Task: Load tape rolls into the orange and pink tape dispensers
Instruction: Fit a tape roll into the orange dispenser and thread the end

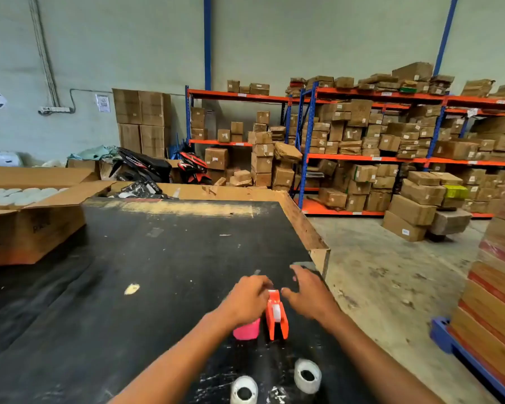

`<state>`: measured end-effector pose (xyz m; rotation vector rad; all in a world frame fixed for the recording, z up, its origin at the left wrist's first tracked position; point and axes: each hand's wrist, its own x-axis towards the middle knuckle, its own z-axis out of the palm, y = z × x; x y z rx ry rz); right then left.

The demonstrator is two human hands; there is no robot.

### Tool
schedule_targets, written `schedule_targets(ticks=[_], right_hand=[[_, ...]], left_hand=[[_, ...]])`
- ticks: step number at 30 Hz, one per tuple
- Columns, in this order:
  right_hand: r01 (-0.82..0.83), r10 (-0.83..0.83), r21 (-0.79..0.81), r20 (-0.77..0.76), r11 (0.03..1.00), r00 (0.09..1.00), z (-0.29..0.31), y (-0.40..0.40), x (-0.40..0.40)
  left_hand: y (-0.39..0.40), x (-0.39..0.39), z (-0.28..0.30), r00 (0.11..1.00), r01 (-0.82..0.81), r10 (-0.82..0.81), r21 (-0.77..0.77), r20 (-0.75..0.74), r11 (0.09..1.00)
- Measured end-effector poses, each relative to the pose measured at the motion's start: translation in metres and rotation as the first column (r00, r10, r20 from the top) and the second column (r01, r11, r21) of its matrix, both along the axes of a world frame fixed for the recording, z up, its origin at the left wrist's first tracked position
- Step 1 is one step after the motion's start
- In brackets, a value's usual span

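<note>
An orange tape dispenser (pixel 277 316) stands on the black table (pixel 146 258) near its right edge, with a clear roll showing inside it. Just left of it sits a pink tape dispenser (pixel 246 330), mostly hidden under my left hand (pixel 250 298), whose fingers curl over it. My right hand (pixel 309 293) hovers to the right of the orange dispenser, fingers spread and holding nothing. Two loose tape rolls lie at the near edge: one (pixel 244 390) to the left, one (pixel 307 376) to the right.
An open cardboard box (pixel 32 225) with white rolls sits on the table's left side. More cartons border the table's far edge. Racks full of boxes (pixel 391 141) line the wall. A stacked pallet (pixel 496 287) stands close on the right.
</note>
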<state>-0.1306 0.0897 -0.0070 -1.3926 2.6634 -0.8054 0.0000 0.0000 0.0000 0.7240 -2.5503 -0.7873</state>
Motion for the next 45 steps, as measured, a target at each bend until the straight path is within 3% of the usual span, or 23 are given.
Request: schedule_targets(ticks=[2, 5, 11, 14, 18, 21, 24, 28, 31, 33, 35, 38, 42, 45], right_hand=[[-0.005, -0.009, 0.088, 0.154, 0.996, 0.988, -0.018, 0.006, 0.002], [-0.028, -0.011, 0.141, 0.268, 0.99, 0.963, -0.041, 0.015, 0.005], [0.025, -0.018, -0.024, 0.27, 0.999, 0.963, -0.055, 0.015, 0.011], [0.069, -0.021, -0.174, 0.265, 0.982, 0.964, -0.051, 0.019, 0.014], [-0.055, 0.082, -0.366, 0.059, 0.929, 0.995, -0.032, 0.028, 0.021], [-0.178, 0.277, -0.452, 0.164, 0.874, 0.947, -0.02, 0.035, 0.031], [-0.131, 0.381, -0.554, 0.365, 0.822, 0.85, -0.011, 0.033, 0.036], [-0.097, 0.398, -0.598, 0.395, 0.796, 0.828, -0.008, 0.025, 0.041], [-0.047, 0.402, -0.607, 0.463, 0.793, 0.79, -0.013, 0.018, 0.044], [0.052, 0.344, -0.599, 0.526, 0.799, 0.778, -0.018, 0.016, 0.034], [0.072, 0.176, -0.465, 0.469, 0.883, 0.865, -0.026, 0.016, 0.021], [0.109, -0.087, -0.106, 0.197, 0.988, 0.977, -0.047, 0.011, 0.011], [0.119, -0.112, 0.049, -0.14, 0.992, 0.984, -0.069, -0.004, 0.017], [0.159, -0.134, 0.113, -0.197, 0.981, 0.971, -0.07, -0.005, 0.018]], left_hand=[[0.007, -0.005, -0.013, 0.999, -0.017, 0.014, 0.08, 0.03, 0.997], [0.016, -0.012, -0.027, 0.993, -0.036, 0.022, 0.124, 0.114, 0.992], [0.025, -0.022, -0.03, 0.991, -0.097, 0.082, 0.152, 0.103, 0.984], [0.032, -0.021, -0.027, 0.985, -0.155, 0.169, 0.259, -0.03, 0.953], [0.038, -0.024, -0.016, 0.903, -0.181, 0.361, 0.554, -0.234, 0.813], [0.039, -0.024, -0.013, 0.82, -0.051, 0.462, 0.763, -0.336, 0.645], [0.041, -0.016, -0.013, 0.796, -0.061, 0.434, 0.659, -0.421, 0.75], [0.049, -0.008, -0.016, 0.828, -0.017, 0.307, 0.526, -0.469, 0.85], [0.04, 0.0, -0.014, 0.813, -0.111, 0.366, 0.498, -0.453, 0.86], [0.025, 0.01, -0.011, 0.768, -0.195, 0.482, 0.562, -0.423, 0.804], [0.013, 0.019, -0.007, 0.745, -0.165, 0.529, 0.656, -0.407, 0.737], [0.012, 0.025, -0.001, 0.747, 0.021, 0.51, 0.782, -0.426, 0.623], [0.021, 0.028, -0.002, 0.751, 0.185, 0.508, 0.873, -0.422, 0.451], [0.029, 0.033, -0.007, 0.776, 0.19, 0.5, 0.898, -0.385, 0.397]])
